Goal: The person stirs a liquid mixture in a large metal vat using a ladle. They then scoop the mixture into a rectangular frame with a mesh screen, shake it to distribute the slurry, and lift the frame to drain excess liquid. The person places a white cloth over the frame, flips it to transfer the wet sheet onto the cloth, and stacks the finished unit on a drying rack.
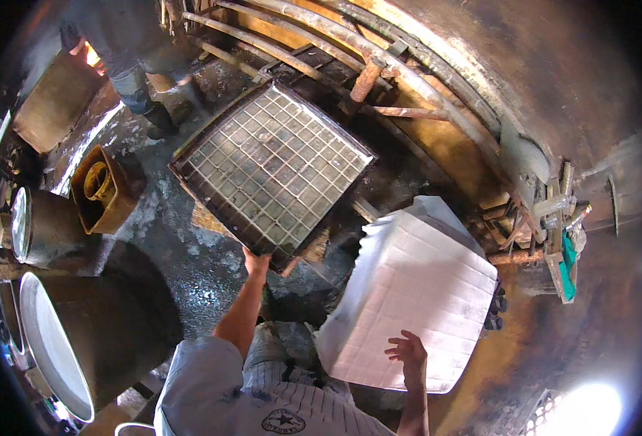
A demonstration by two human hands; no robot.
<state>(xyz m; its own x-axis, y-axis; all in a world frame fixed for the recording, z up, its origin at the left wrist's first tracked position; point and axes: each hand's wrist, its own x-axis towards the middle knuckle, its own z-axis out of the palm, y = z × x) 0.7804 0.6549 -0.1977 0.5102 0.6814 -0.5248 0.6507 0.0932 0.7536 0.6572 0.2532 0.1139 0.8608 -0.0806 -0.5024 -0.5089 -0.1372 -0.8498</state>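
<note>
A large square tray [277, 163] with a dark rim and a pale grid of crossing lines lies tilted in front of me. My left hand [256, 260] grips the rim at its near corner, with part of the fingers hidden by the tray. To the right stands a tall block-like stack draped in white cloth [426, 291], its top marked by parallel creases. Over the near part of that cloth is my right hand [408, 351], fingers apart and holding nothing. Whether it touches the cloth I cannot tell.
Big metal pots [117, 320] stand at the left, near a brown square bin [110, 192] with a yellow container inside. Another person [135, 80] is at the far left. Long poles [292, 51] run along the back wall. The floor [197, 291] looks wet.
</note>
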